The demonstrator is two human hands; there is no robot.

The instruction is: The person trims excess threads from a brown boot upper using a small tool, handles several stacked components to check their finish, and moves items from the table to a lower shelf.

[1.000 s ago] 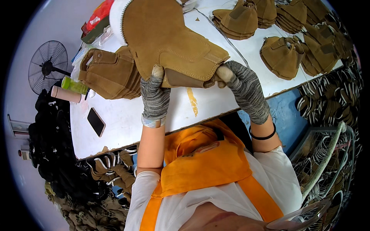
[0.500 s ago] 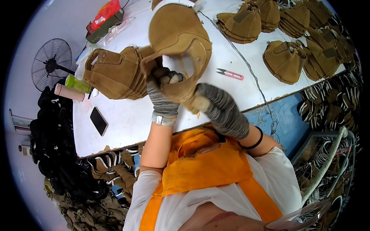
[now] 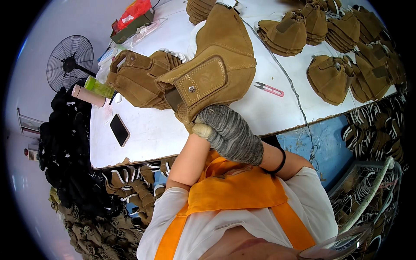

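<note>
A brown suede boot upper (image 3: 232, 56) is held up over the table in front of me. Its stitched strap flap (image 3: 206, 78) with a metal snap faces up. My right hand (image 3: 232, 135), in a grey knit glove with pale fingertip covers, is closed on the near edge of the upper. My left forearm reaches up underneath, and the upper and right glove hide that hand. Just left of the held piece lies a stack of similar uppers (image 3: 134, 91). Pink-handled thread snips (image 3: 272, 89) rest on the table to the right.
More stacked uppers (image 3: 327, 78) cover the far right of the white table (image 3: 104, 147), where a cable (image 3: 288, 78) crosses. At left are a phone (image 3: 119, 130), a pink bottle (image 3: 88, 95), a green cup (image 3: 100, 86) and a fan (image 3: 69, 64). A wire basket (image 3: 368, 190) stands at lower right.
The upper has turned, so its strap flap now faces up instead of its opening. My right hand has moved left along its edge, and my left hand has gone out of sight behind it.
</note>
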